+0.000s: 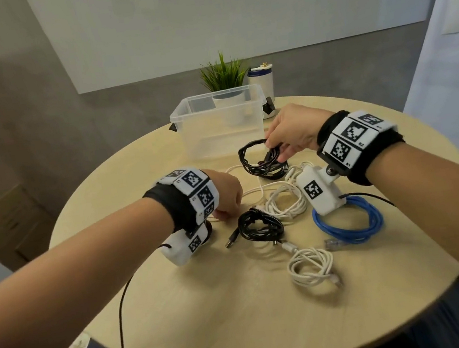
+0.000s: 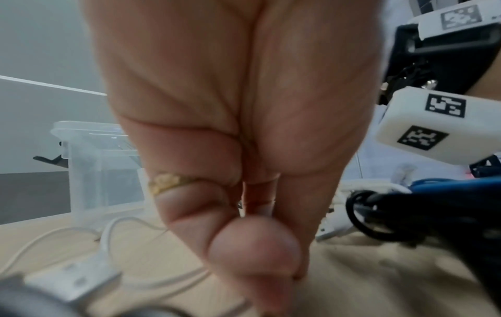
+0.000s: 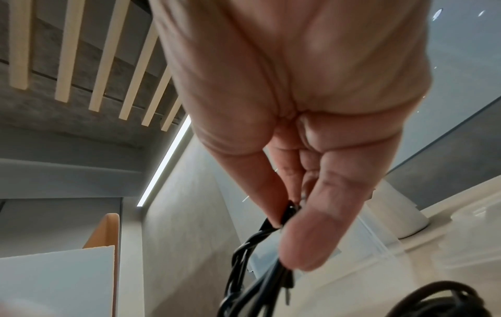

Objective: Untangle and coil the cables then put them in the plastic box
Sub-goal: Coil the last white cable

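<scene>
My right hand (image 1: pixel 273 145) pinches a coiled black cable (image 1: pixel 251 158) and holds it lifted just in front of the clear plastic box (image 1: pixel 184 121). In the right wrist view the thumb and fingers (image 3: pixel 303 236) clamp that cable (image 3: pixel 244 268). A second black coil (image 1: pixel 277 172) lies beneath it. My left hand (image 1: pixel 223 212) is curled low on the table, its fingertips closed on a thin white cable (image 1: pixel 251 191). The left wrist view shows curled fingers (image 2: pixel 257 236) and the box (image 2: pixel 89 150) behind. A black USB coil (image 1: pixel 260 226), two white coils (image 1: pixel 286 201) (image 1: pixel 311 269) and a blue coil (image 1: pixel 349 224) lie on the table.
The round wooden table (image 1: pixel 213 310) carries everything. Behind the box stand a potted plant (image 1: pixel 225 82) and a white tumbler (image 1: pixel 261 79). A cardboard box (image 1: pixel 0 226) sits on the floor to the left. Each wrist camera trails a black lead.
</scene>
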The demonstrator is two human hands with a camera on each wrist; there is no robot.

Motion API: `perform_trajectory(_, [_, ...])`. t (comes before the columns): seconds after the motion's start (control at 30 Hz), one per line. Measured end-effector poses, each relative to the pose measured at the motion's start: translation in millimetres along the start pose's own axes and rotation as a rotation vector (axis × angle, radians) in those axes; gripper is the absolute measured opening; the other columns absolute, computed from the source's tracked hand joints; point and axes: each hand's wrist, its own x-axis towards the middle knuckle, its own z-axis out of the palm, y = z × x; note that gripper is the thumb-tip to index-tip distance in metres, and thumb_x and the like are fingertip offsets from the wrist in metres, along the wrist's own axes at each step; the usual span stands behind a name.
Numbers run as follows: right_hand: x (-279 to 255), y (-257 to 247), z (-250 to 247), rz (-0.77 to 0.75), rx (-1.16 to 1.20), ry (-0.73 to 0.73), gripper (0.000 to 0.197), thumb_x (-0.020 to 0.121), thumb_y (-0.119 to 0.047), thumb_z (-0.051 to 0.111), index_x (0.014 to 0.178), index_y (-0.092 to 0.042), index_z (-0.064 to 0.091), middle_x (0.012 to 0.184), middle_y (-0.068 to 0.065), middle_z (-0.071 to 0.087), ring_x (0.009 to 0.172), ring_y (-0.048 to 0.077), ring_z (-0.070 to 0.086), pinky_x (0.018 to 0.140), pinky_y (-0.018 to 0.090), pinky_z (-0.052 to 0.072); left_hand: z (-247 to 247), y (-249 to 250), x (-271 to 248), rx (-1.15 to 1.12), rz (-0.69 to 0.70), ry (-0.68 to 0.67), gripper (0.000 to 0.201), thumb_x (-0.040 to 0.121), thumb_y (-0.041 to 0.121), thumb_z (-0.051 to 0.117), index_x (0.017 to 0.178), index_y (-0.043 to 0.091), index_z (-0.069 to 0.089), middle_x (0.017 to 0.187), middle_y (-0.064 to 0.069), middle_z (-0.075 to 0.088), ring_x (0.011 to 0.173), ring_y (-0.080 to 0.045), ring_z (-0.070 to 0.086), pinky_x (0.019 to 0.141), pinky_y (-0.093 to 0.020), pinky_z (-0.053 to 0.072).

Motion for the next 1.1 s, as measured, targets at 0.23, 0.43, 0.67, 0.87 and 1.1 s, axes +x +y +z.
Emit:
perform_trajectory(0.23, [4,1,-5,0.03,-0.05,-0.04,0.034,0.085,0.004,0.06,0.119,0.01,0.056,0.08,0.011,0.061,0.067,0.018,0.063,0.061,0.027,0.057,-25,-29,2,-0.235,-0.108,0.158,0.024,0.095,0.019,0.047,0.101,0.007,0.067,0.086,0.002,0.074,0.07,-0.011,0.065,0.074,-0.027,0.052])
perform_trajectory(0.43, [5,-5,10,0.015,-0.219,-0.119,0.029,0.086,-0.002,0.063,0.114,0.004,0.063,0.085,0.009,0.069,0.072,0.018,0.068,0.071,0.03,0.06,-47,-64,-4,-0.881,-0.132,0.458,0.017,0.099,0.01,0.045,0.098,-0.001,0.058,0.086,-0.012,0.071,0.075,-0.022,0.07,0.072,-0.034,0.06])
perform_trajectory(0.67, [4,-16,39,0.0,-0.31,-0.198,0.018,0.089,-0.004,0.063,0.106,-0.001,0.067,0.075,0.01,0.071,0.076,0.021,0.073,0.08,0.037,0.06,-57,-82,-9,-1.271,0.126,0.919,0.011,0.1,0.01,0.045,0.091,0.009,0.05,0.086,-0.013,0.065,0.07,-0.02,0.067,0.067,-0.028,0.06])
perform_trajectory(0.87, [7,-24,40,-0.022,-0.363,-0.147,0.022,0.093,-0.006,0.057,0.114,-0.003,0.062,0.093,0.014,0.068,0.084,0.024,0.07,0.08,0.041,0.06,-56,-81,-17,-1.363,0.285,1.042,0.018,0.1,0.005,0.041,0.086,0.012,0.05,0.082,-0.01,0.065,0.064,-0.014,0.066,0.063,-0.022,0.056])
perform_trajectory(1.1, [19,-31,28,-0.16,0.136,0.166,0.027,0.094,-0.03,0.061,0.114,-0.017,0.048,0.09,0.005,0.06,0.077,0.017,0.063,0.06,0.029,0.054,-55,-73,-26,-1.481,0.467,1.031,0.021,0.101,0.002,0.039,0.083,0.011,0.047,0.078,-0.008,0.063,0.06,-0.01,0.065,0.064,-0.023,0.057])
